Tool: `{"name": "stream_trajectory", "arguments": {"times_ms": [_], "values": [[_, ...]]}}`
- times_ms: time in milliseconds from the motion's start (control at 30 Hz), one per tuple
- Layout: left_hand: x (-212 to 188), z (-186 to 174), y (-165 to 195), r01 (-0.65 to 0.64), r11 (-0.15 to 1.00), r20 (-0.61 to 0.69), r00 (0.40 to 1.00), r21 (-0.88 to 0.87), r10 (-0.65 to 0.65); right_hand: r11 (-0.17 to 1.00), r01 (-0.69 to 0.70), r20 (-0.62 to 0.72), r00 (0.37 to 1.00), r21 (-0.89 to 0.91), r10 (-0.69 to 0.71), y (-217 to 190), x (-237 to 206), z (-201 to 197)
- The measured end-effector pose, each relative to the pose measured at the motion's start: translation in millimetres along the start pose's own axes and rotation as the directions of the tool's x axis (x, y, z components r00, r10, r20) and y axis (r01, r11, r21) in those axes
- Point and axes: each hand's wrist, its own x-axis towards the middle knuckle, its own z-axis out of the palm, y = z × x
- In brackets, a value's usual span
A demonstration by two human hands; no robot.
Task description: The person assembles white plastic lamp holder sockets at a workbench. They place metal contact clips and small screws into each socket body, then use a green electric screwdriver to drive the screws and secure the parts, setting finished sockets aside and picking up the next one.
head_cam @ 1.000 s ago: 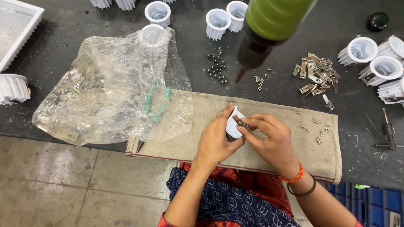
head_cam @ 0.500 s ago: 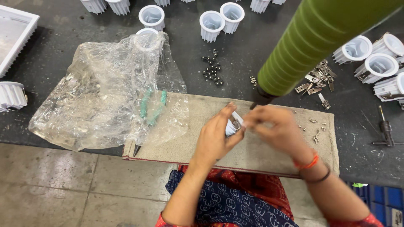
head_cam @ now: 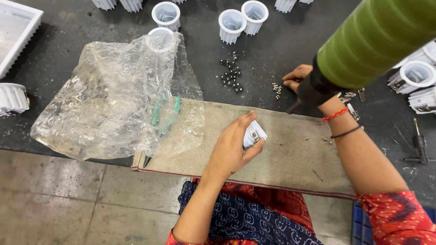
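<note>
Dark worktop (head_cam: 68, 27) spread wide beyond both hands, with a strip of tan felt mat (head_cam: 290, 149) directly under the left hand. Crumpled clear plastic bag (head_cam: 113, 100) lying to the outer side of the left hand, overlapping the mat's end, with green-handled pliers (head_cam: 165, 113) showing through it. Thick green cylinder (head_cam: 372, 41), a hanging tool body with a dark tip, looming just above the right hand and hiding most of it. White finned housings (head_cam: 231, 20) standing in a loose row well beyond both hands; more of the same past the right hand at the frame's edge.

Left hand (head_cam: 229, 149) curled around a small white finned part (head_cam: 254, 134), thumb and fingers clamped on its sides, a metal clip visible on the exposed face; part lifted just above the mat, between the two forearms.

Right hand (head_cam: 297, 77) stretched forward onto the worktop, fingertips down beside a small pile of pale screws (head_cam: 277, 88); whether pinching one or simply resting, impossible to tell. Red thread and dark band circling that wrist. Cluster of dark screws (head_cam: 230, 77) a little farther out, between the two hands. A few stray screws (head_cam: 327, 139) on the mat under the right forearm.
</note>
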Motion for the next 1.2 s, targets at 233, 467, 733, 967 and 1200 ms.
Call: {"name": "stream_trajectory", "arguments": {"times_ms": [233, 467, 733, 967, 1200], "values": [[-1, 4, 3, 0.022, 1.0, -0.021, 1.0, 0.015, -0.021, 0.938, 0.346, -0.254, 0.907, -0.011, -0.337, -34, -35, -20], [0, 3, 5, 0.001, 1.0, -0.033, 0.999, 0.023, -0.001, 0.917, 0.345, -0.201, 0.93, 0.199, -0.306, -137, -101, -33], [-1, 3, 4, 0.035, 0.999, -0.022, 0.999, 0.003, -0.035, 0.845, 0.525, -0.2, 0.842, 0.096, -0.501, -182, -108, -24], [-3, 8, -1, -0.01, 0.999, -0.035, 0.999, 0.045, 0.012, 0.834, 0.551, -0.168, 0.823, 0.008, -0.543, -181, -116, -25], [-4, 10, -1, -0.006, 0.999, -0.04, 0.999, 0.05, 0.008, 0.821, 0.57, -0.137, 0.811, -0.037, -0.569, -178, -124, -27]]}}
